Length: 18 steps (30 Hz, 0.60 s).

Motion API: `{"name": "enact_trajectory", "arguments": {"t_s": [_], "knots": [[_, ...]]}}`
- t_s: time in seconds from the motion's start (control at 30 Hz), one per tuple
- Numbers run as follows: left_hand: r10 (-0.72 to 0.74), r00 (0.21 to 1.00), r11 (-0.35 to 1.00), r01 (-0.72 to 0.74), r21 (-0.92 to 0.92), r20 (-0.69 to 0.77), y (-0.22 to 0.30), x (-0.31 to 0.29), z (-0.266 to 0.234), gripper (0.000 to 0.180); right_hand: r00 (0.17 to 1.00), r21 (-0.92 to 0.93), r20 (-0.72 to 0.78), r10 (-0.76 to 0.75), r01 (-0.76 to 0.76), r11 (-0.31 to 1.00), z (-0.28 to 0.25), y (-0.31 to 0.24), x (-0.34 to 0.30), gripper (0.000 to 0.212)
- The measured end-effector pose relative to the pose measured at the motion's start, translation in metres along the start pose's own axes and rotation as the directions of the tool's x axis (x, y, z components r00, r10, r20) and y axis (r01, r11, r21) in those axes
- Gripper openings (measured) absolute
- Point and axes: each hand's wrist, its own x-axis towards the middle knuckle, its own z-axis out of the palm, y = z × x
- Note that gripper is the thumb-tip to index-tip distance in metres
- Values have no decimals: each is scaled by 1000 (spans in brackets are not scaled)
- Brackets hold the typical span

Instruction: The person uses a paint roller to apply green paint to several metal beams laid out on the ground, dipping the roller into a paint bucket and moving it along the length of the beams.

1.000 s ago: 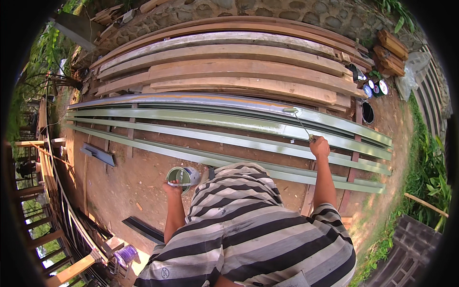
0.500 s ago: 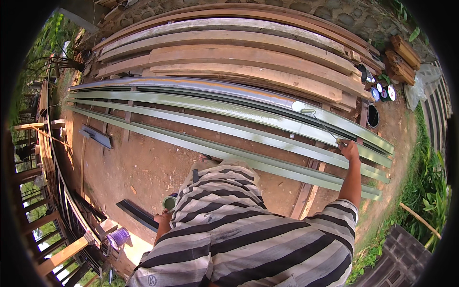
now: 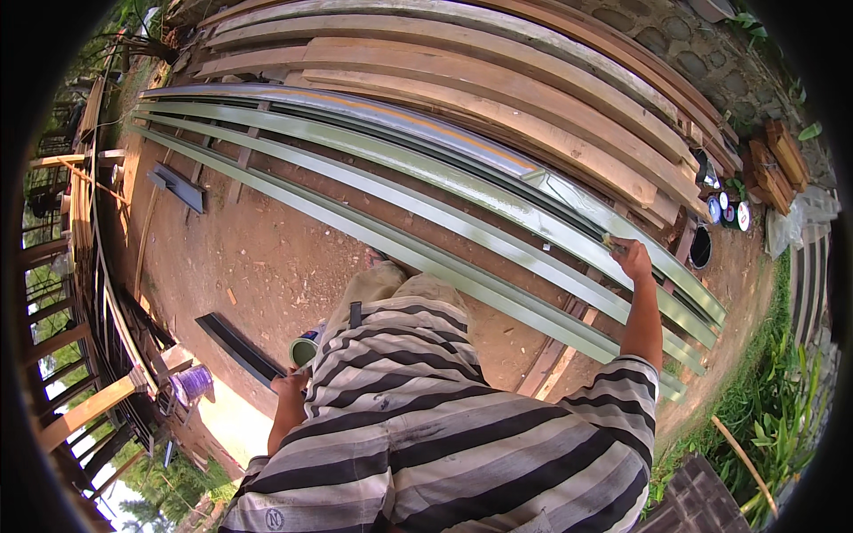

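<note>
My right hand [image 3: 633, 258] grips the handle of a paint roller [image 3: 611, 241], arm stretched out to the right. The roller's head lies on the farthest metal beam [image 3: 426, 126], where wet pale green meets bare grey with an orange streak. Nearer to me run several long green-painted metal beams [image 3: 355, 179], side by side with gaps between. Low at my left side, my left hand [image 3: 290, 384] is closed on a small paint can [image 3: 303, 352] with green paint inside. The fingers' exact hold on the can is partly hidden.
Long wooden planks [image 3: 498, 84] are stacked beyond the beams, before a stone wall [image 3: 684, 49]. Paint tins [image 3: 730, 213] and a black bucket [image 3: 700, 246] stand at the right. Dark metal offcuts [image 3: 235, 351] lie on the dirt, left. A purple tin [image 3: 190, 385] stands at lower left.
My right hand has drawn the roller's head up and left along the farthest beam, to the edge of the grey part. The whole view has tilted and shifted. The can remains in my left hand.
</note>
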Motion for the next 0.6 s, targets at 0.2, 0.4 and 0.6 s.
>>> {"name": "enact_trajectory", "arguments": {"t_s": [0.2,0.4,0.6], "knots": [[-4,999,999,6,-43,39,14,11,-10,45,1000,-102,4,-12,12,995,44,-88,40,41],[-57,998,994,54,-91,-35,6,-6,-5,48,993,-127,-22,113,-115,985,19,-72,7,40],[-10,991,995,-3,-97,-133,-4,-8,-3,41,988,-70,-112,104,-112,991,-10,27,-57,40]]}}
